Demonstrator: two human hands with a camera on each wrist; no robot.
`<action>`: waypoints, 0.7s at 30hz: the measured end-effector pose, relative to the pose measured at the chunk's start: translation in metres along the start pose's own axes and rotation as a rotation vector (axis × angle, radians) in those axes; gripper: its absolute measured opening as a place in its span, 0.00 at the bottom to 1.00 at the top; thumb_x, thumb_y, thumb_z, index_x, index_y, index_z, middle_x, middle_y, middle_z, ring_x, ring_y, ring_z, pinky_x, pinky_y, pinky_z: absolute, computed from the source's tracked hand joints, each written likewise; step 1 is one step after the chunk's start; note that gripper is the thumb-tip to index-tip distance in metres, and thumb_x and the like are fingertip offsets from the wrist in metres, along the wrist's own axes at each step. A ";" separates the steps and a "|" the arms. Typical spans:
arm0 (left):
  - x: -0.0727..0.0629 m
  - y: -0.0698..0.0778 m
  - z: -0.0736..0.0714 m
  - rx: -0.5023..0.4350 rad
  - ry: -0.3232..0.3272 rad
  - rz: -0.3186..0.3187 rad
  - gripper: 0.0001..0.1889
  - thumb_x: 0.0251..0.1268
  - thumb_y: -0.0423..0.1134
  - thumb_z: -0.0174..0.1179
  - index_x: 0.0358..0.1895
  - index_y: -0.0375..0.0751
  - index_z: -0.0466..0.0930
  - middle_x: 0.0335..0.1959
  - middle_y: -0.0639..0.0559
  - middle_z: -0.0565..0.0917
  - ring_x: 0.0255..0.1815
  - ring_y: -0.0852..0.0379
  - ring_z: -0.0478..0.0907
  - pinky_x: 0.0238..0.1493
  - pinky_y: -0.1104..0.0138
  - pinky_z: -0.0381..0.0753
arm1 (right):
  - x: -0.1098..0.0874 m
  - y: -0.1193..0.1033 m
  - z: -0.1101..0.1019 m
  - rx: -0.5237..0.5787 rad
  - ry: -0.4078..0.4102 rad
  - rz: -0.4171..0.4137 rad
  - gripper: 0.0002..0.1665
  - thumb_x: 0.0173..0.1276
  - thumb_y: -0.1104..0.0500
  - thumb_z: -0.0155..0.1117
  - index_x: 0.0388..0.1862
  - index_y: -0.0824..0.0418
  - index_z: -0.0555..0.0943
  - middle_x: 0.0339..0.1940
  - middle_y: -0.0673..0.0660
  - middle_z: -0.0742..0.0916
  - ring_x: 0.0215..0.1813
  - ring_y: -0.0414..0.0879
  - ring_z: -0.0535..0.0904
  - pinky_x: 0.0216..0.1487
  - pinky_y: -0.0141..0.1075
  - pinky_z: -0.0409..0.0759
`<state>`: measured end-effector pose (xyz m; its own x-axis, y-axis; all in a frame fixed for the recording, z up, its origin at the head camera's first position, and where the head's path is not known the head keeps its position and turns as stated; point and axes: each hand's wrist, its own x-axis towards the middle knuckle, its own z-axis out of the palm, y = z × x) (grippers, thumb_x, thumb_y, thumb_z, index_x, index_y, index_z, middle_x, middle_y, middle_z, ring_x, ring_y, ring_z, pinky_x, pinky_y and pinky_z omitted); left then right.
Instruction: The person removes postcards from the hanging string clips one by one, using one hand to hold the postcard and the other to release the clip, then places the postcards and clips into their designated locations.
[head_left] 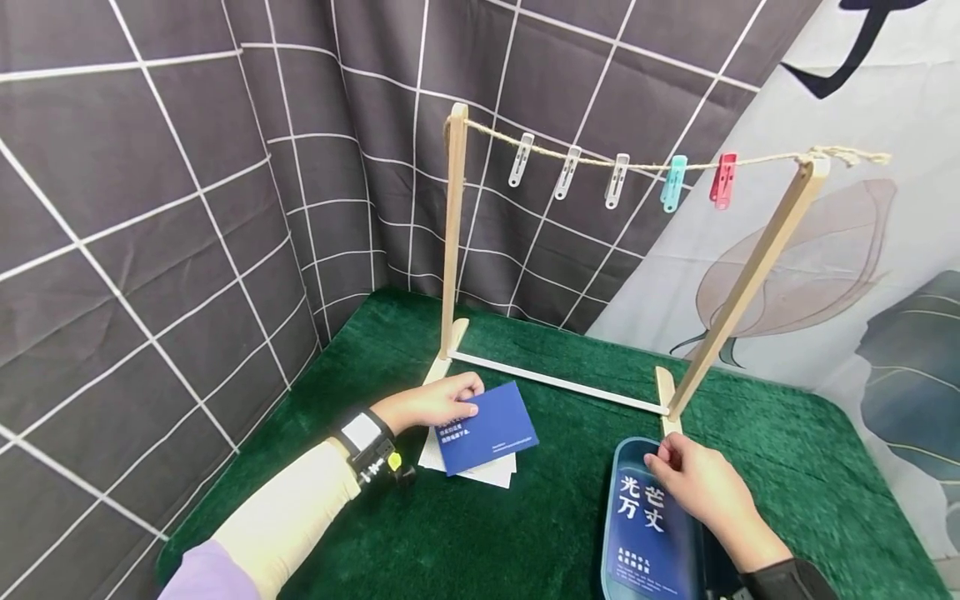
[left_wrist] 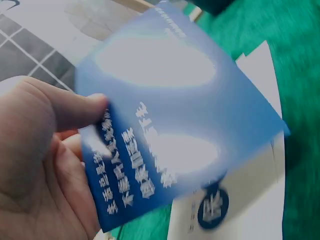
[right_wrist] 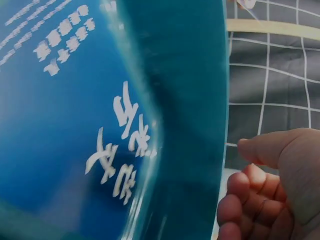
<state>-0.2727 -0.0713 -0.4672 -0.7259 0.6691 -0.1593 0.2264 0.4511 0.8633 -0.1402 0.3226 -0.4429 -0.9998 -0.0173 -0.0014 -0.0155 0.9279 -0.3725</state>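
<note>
My left hand (head_left: 442, 402) pinches a dark blue postcard (head_left: 495, 437) with white lettering between thumb and fingers, at its left edge. In the left wrist view the postcard (left_wrist: 190, 115) tilts and catches bright glare. Below it, white cards (head_left: 491, 475) lie on the green cloth, one with a dark blue round mark. My right hand (head_left: 705, 483) is over the far right part of a blue tray (head_left: 609, 533), fingers loosely curled, nothing visible between them. Inside the tray lies another blue postcard (head_left: 637, 542) with large white characters.
A wooden frame (head_left: 453, 242) stands behind the hands, a twine line (head_left: 585, 158) strung between its posts. White clothespins (head_left: 567, 173), a teal clothespin (head_left: 673, 183) and a red clothespin (head_left: 723, 181) hang there. A white bar (head_left: 558, 382) joins the feet. Gridded grey curtain (head_left: 187, 167) hangs behind.
</note>
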 end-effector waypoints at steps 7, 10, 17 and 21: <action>0.006 0.018 0.011 -0.343 0.000 0.033 0.04 0.74 0.28 0.52 0.45 0.34 0.67 0.35 0.44 0.86 0.33 0.54 0.85 0.35 0.63 0.85 | 0.010 -0.021 -0.003 0.235 0.058 -0.019 0.18 0.76 0.47 0.61 0.52 0.60 0.76 0.33 0.53 0.82 0.32 0.46 0.78 0.31 0.38 0.76; 0.011 0.028 0.018 -0.423 -0.015 0.047 0.04 0.74 0.27 0.52 0.46 0.33 0.68 0.38 0.42 0.87 0.34 0.54 0.85 0.36 0.62 0.86 | 0.015 -0.031 -0.006 0.448 0.039 -0.012 0.26 0.79 0.47 0.57 0.63 0.64 0.71 0.43 0.58 0.84 0.37 0.48 0.83 0.34 0.41 0.84; 0.018 0.059 0.033 -0.455 -0.054 0.062 0.07 0.76 0.28 0.53 0.52 0.33 0.69 0.44 0.39 0.87 0.39 0.53 0.86 0.41 0.58 0.87 | 0.026 -0.052 -0.008 0.919 -0.129 -0.168 0.31 0.83 0.58 0.49 0.75 0.73 0.56 0.48 0.49 0.86 0.47 0.44 0.86 0.41 0.43 0.87; 0.022 0.070 0.043 -0.435 -0.083 0.073 0.05 0.75 0.28 0.54 0.48 0.33 0.68 0.39 0.43 0.86 0.37 0.54 0.85 0.39 0.60 0.87 | 0.028 -0.063 -0.007 0.960 -0.161 -0.224 0.29 0.81 0.61 0.52 0.74 0.73 0.58 0.46 0.53 0.88 0.44 0.44 0.87 0.40 0.43 0.87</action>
<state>-0.2450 0.0002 -0.4304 -0.6593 0.7433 -0.1127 -0.0316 0.1224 0.9920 -0.1671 0.2660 -0.4125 -0.9606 -0.2711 0.0612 -0.1196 0.2044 -0.9716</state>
